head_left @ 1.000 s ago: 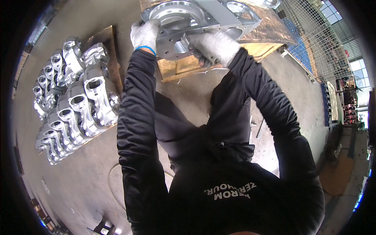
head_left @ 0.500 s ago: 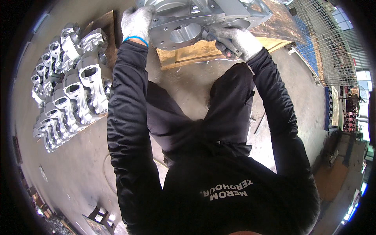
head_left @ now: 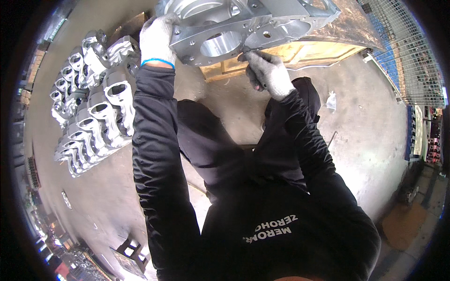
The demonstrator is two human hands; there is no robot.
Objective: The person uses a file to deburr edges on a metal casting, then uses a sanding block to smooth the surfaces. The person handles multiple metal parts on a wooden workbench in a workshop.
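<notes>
A large silvery machined metal casting [head_left: 234, 29] with round bores and small bolt holes rests on the wooden crate at the top of the view. My left hand [head_left: 158, 38], in a white knit glove with a blue cuff edge, grips the casting's left end; its fingertips are partly hidden. Against the casting's lower edge, right of the large bore, is my right hand [head_left: 268, 74]. Its glove is stained dark at the fingers, which are pinched together. Whatever they hold, if anything, is too small and dark to make out.
The wooden crate [head_left: 290, 54] stands under the casting. On the floor at left, several similar silvery castings [head_left: 101, 110] stand in rows. A wire mesh cage [head_left: 405, 51] rises at the right. A white scrap [head_left: 331, 100] lies on the floor near my right knee.
My right hand has moved down and left along the casting's edge, its fingers now pinched at the rim. My left hand keeps its hold. The whole view has shifted slightly.
</notes>
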